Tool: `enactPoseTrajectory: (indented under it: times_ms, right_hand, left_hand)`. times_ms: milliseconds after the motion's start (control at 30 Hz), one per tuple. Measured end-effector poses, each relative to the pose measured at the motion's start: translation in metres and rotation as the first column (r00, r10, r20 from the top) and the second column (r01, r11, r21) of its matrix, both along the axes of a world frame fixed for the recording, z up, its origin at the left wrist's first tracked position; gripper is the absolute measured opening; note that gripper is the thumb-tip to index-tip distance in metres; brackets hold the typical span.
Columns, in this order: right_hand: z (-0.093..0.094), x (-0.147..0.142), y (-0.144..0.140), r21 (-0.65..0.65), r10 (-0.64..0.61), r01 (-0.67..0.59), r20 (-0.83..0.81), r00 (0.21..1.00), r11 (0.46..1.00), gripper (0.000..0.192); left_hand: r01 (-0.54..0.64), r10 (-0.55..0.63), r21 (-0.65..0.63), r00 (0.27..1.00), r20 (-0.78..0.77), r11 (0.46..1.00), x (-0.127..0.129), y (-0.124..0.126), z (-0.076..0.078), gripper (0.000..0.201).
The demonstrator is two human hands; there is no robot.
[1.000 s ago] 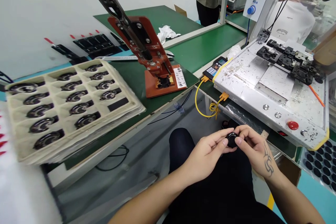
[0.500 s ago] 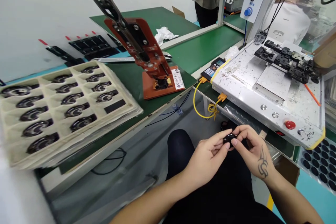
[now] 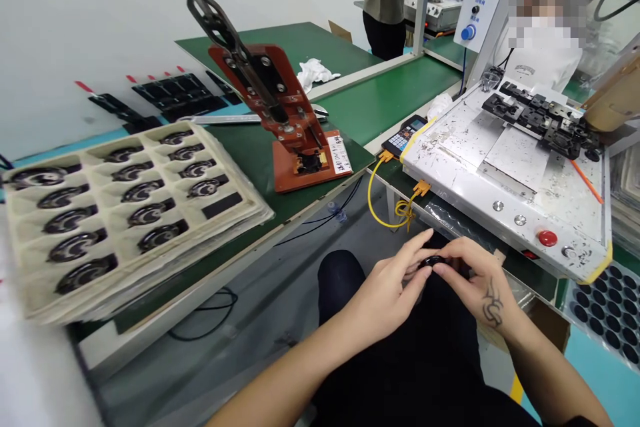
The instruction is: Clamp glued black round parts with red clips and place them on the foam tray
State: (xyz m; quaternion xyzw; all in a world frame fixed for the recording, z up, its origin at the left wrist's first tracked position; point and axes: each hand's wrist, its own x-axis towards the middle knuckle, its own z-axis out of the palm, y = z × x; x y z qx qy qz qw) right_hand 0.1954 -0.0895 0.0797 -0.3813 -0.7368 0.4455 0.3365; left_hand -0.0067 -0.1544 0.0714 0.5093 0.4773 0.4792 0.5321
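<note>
A small, glossy black rounded piece [image 3: 432, 261] is held above my lap between both hands. My left hand [image 3: 393, 290] grips its left side with the thumb, its index finger raised off the piece. On the other side, my right hand [image 3: 477, 280] pinches the edge between thumb and bent index finger. Fingers cover much of the piece, so its exact kind does not show. Away to the left, similar-looking glossy black curved parts [image 3: 205, 187] lie in the pockets of a cream tray [image 3: 103, 213].
An orange-red toggle press [image 3: 287, 123] with a raised lever stands on the green table ahead. At right is a white machine [image 3: 450, 167] with black fixtures [image 3: 545, 117] and a red button [image 3: 547, 238]. A keypad controller [image 3: 405, 137] has yellow cables. A person [image 3: 543, 57] sits beyond.
The black piece has been tilted, now showing more edge-on. My left index finger has lifted off it. The camera view has shifted slightly.
</note>
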Motion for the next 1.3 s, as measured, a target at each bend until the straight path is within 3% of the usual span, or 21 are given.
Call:
enactPoseTrajectory:
  times_ms: [67,133,233,333,467,800,1300]
  right_hand:
    - [-0.001,-0.003,0.000,-0.203,-0.051,0.030,-0.096,0.994,0.979,0.019]
    - [-0.006,-0.006,0.000,-0.390,-0.111,0.024,-0.203,0.973,0.921,0.027]
    - [-0.016,-0.012,-0.001,-0.504,-0.157,-0.016,-0.299,0.941,0.864,0.032]
    - [-0.018,-0.014,-0.004,-0.495,-0.142,-0.019,-0.286,0.947,0.869,0.033]
    - [-0.013,-0.012,-0.007,-0.400,-0.092,-0.006,-0.225,0.970,0.916,0.029]
    - [-0.013,-0.019,-0.014,-0.329,-0.121,0.036,-0.242,0.963,0.943,0.020]
    - [-0.008,-0.031,-0.018,-0.241,-0.122,0.062,-0.244,0.962,0.969,0.012]
  left_hand:
    - [-0.040,0.045,-0.041,0.989,0.141,0.998,0.002,0.002,0.001,0.059]
    - [-0.083,0.105,-0.097,0.965,0.240,0.992,0.005,0.003,0.000,0.052]
    - [-0.117,0.150,-0.135,0.952,0.267,0.984,0.010,0.002,-0.002,0.029]
    - [-0.131,0.153,-0.110,0.963,0.221,0.985,0.010,0.000,0.000,0.018]
    - [-0.132,0.141,-0.070,0.979,0.148,0.989,0.008,-0.001,0.004,0.013]
    - [-0.220,0.221,0.015,0.974,-0.052,0.975,0.009,-0.007,0.000,0.021]
    - [-0.236,0.238,0.056,0.970,-0.048,0.970,0.004,-0.010,-0.001,0.018]
